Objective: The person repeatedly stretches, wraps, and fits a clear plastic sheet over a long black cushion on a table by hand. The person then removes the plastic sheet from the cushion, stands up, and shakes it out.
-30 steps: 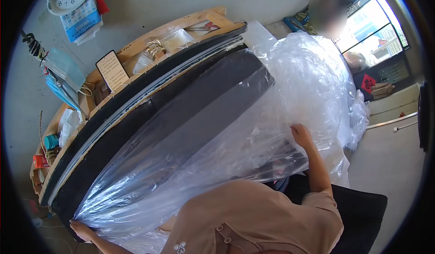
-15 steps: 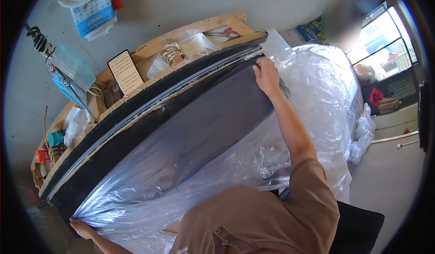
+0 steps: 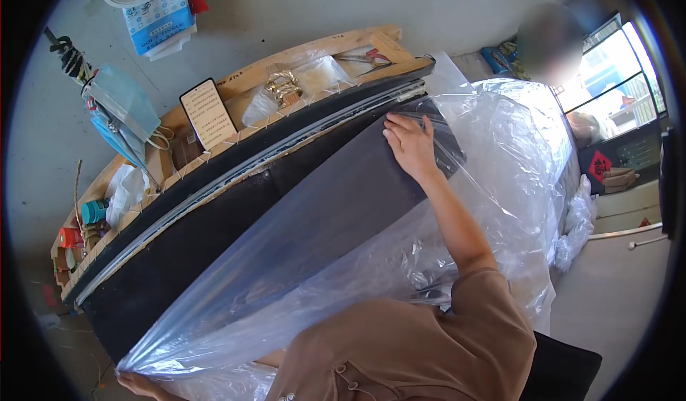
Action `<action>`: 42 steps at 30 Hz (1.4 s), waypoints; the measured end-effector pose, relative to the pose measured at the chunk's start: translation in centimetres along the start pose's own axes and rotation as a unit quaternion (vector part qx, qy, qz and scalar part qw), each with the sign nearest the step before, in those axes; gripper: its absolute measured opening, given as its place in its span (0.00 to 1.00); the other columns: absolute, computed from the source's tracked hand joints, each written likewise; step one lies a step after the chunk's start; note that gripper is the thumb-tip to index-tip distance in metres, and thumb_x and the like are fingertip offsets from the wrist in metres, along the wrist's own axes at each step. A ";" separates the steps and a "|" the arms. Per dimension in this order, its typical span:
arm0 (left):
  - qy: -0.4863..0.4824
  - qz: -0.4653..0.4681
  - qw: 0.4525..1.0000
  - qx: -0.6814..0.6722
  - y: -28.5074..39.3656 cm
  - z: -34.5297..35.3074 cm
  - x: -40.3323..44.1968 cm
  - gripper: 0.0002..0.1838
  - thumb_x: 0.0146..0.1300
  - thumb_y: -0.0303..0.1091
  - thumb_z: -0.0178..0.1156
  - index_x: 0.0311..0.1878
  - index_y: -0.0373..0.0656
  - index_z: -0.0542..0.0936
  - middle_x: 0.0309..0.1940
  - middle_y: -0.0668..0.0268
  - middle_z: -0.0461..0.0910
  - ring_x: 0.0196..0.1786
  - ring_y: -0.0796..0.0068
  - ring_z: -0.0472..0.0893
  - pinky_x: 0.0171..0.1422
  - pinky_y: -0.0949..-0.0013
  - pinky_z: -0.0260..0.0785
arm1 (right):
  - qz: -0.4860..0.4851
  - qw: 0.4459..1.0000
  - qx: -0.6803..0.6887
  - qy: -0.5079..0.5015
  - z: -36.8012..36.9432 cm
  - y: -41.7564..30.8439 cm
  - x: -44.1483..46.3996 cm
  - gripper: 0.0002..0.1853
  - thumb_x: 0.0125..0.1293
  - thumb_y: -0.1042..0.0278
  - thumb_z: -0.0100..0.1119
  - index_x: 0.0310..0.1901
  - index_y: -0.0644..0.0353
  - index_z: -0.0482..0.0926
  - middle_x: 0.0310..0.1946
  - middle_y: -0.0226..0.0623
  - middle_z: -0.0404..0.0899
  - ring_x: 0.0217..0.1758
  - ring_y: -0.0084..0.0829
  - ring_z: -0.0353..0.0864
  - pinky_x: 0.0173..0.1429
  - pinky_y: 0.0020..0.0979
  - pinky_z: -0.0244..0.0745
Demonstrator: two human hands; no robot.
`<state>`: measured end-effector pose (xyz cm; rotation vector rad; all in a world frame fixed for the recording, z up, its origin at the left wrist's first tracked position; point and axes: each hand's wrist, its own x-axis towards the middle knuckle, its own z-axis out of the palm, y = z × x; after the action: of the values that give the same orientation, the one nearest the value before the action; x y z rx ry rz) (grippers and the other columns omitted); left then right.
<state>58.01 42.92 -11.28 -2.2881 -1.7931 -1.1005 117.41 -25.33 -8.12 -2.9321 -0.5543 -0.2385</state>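
Observation:
Clear plastic film (image 3: 300, 258) is stretched across a long black padded board (image 3: 193, 265), gathered into tight folds at the lower left. My left hand (image 3: 139, 384) is closed on that gathered corner, partly cut by the folds and the lower edge. Near the board's upper right end, my right hand (image 3: 413, 144) lies on the film with its fingers apart, pressed flat on the dark surface. More crumpled film (image 3: 500, 158) spreads in a large heap to the right of my right hand.
Behind the board runs a wooden frame (image 3: 307, 42) holding a phone (image 3: 207, 115), a gold coil (image 3: 284, 86), scissors (image 3: 368, 58) and a teal jar (image 3: 93, 211). Masks (image 3: 125, 104) hang at left. A blurred person (image 3: 549, 43) is at the upper right, by a window (image 3: 614, 79).
My right hand rose from the loose film to the board's upper right end, then slid slightly down and left, spreading its fingers. My left hand has moved slightly lower with the film.

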 end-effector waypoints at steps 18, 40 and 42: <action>0.022 -0.057 0.991 -0.119 21.9 10.2 0.2 0.11 0.66 0.40 0.45 0.38 0.43 0.70 0.32 0.47 0.76 0.40 0.38 0.74 0.43 0.47 0.66 | 0.204 0.951 0.162 0.165 5.4 10.8 10.9 0.15 0.63 0.63 0.50 0.43 0.68 0.73 0.38 0.49 0.77 0.45 0.51 0.74 0.50 0.40 0.67; 0.169 0.111 0.844 -0.497 21.7 9.4 0.5 0.12 0.59 0.31 0.61 0.42 0.34 0.76 0.37 0.57 0.79 0.37 0.69 0.79 0.42 0.68 0.73 | 0.175 0.904 0.343 0.187 1.8 9.4 7.6 0.24 0.65 0.68 0.44 0.61 0.66 0.58 0.37 0.44 0.75 0.36 0.33 0.76 0.43 0.33 0.71; 0.177 -0.181 0.861 -0.441 21.6 4.4 0.6 0.12 0.59 0.29 0.59 0.41 0.30 0.76 0.36 0.58 0.80 0.37 0.69 0.78 0.45 0.69 0.72 | 0.115 0.934 0.301 0.153 2.1 9.2 5.6 0.24 0.62 0.73 0.47 0.61 0.64 0.60 0.36 0.41 0.76 0.40 0.32 0.76 0.46 0.31 0.70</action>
<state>78.91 38.14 -5.97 -1.8185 -1.8080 -2.6584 126.29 -31.52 -10.21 -2.2758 -0.1839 -0.4027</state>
